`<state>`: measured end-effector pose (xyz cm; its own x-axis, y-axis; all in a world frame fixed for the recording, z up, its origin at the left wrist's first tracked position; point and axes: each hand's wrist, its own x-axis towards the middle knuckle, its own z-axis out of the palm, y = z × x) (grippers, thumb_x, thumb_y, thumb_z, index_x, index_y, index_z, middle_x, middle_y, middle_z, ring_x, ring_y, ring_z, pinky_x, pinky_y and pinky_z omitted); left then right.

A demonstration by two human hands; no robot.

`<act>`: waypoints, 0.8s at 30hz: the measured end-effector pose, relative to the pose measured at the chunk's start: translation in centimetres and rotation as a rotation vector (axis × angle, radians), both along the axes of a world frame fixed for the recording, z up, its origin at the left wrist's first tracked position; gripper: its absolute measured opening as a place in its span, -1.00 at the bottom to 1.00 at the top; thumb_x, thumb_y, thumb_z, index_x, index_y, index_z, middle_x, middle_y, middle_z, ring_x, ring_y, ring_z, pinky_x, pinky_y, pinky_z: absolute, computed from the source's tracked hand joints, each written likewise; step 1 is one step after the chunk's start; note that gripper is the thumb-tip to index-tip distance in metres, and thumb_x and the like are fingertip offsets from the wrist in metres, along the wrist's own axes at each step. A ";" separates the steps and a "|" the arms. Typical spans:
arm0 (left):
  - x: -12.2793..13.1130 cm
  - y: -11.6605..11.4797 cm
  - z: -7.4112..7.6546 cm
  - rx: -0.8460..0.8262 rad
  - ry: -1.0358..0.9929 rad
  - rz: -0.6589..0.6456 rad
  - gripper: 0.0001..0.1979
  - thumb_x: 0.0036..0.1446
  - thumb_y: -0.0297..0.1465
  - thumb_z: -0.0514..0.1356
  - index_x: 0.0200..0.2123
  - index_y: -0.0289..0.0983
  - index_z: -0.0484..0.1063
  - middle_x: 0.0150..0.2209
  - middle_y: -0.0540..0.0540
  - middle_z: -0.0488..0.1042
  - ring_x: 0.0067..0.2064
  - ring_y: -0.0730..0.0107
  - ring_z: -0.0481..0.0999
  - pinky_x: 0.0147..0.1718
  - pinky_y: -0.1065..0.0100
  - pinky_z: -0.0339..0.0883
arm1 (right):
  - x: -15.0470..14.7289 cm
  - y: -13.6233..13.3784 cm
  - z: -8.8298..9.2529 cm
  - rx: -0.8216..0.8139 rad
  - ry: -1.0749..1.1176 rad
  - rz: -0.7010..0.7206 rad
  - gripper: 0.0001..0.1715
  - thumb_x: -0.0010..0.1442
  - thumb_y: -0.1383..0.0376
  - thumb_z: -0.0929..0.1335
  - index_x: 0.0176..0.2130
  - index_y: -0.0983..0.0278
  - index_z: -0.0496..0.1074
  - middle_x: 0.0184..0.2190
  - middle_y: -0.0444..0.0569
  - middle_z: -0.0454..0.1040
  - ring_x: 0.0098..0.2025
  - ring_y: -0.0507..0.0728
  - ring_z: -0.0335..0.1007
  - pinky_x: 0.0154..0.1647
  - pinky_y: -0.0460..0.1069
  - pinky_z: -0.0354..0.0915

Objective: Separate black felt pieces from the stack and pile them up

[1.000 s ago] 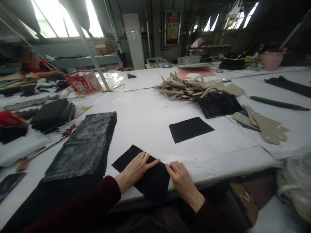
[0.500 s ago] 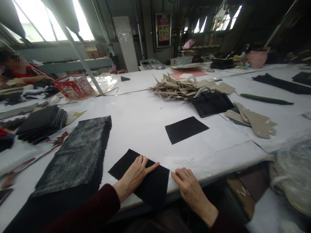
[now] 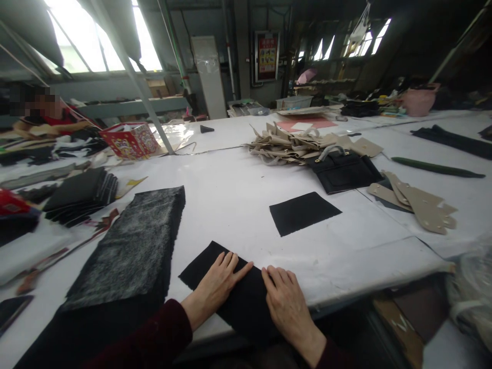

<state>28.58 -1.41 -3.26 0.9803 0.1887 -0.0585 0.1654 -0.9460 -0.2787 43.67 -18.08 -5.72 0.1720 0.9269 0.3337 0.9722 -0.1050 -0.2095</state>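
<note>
A black fabric piece (image 3: 203, 260) lies at the table's near edge, its lower part hanging toward me. My left hand (image 3: 220, 282) rests flat on top of it, with the thumb stretched out to the right along the upper edge. My right hand (image 3: 287, 305) lies over the right end of the same piece, fingertips on its upper right edge and slightly bent; the thumb is hidden. Farther up lies a second black fabric piece (image 3: 305, 212), apart from both hands. To the left is a larger folded black cloth (image 3: 128, 243) with a mottled grey surface.
Beige cut parts (image 3: 288, 143) are heaped behind a black handbag (image 3: 344, 171). More beige strips (image 3: 415, 200) and a long dark green object (image 3: 438, 167) lie at right. A red patterned box (image 3: 132, 141) stands by a slanted pole (image 3: 142, 92). Another person (image 3: 57, 115) sits far left.
My right hand has moved left from beside the fabric piece onto its right end. My left hand stays on the fabric. The whole view has shifted slightly.
</note>
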 end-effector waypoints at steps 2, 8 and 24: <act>-0.8 1.5 0.1 -0.015 0.018 0.045 -0.25 0.16 -0.62 0.04 0.38 -0.12 -0.06 0.18 -0.32 0.27 0.19 0.01 0.30 0.14 0.01 0.15 | 0.4 -0.9 0.0 0.009 0.006 0.014 -0.43 0.21 0.46 0.25 0.21 0.35 0.25 0.07 0.15 0.38 0.06 0.30 0.23 0.11 0.23 0.13; -2.2 6.7 2.0 -0.154 -0.029 0.252 -0.51 0.20 -0.61 0.03 0.16 -0.17 0.34 0.11 -0.20 0.39 0.04 0.15 0.45 0.12 0.06 0.19 | 1.3 -0.9 0.8 0.021 0.113 0.004 -0.63 0.32 0.38 0.23 0.09 0.27 0.36 0.01 0.07 0.41 0.01 0.27 0.26 0.05 0.20 0.14; 1.1 6.3 1.9 -0.673 -0.017 0.257 -0.87 0.20 -0.48 0.10 -0.21 -0.18 0.39 -0.20 -0.03 0.49 -0.15 0.27 0.46 -0.14 0.30 0.26 | 2.2 5.3 -1.7 -0.085 0.387 0.065 -0.60 0.08 0.32 0.45 -0.05 0.16 0.43 -0.15 -0.05 0.47 -0.09 0.20 0.35 0.00 0.09 0.23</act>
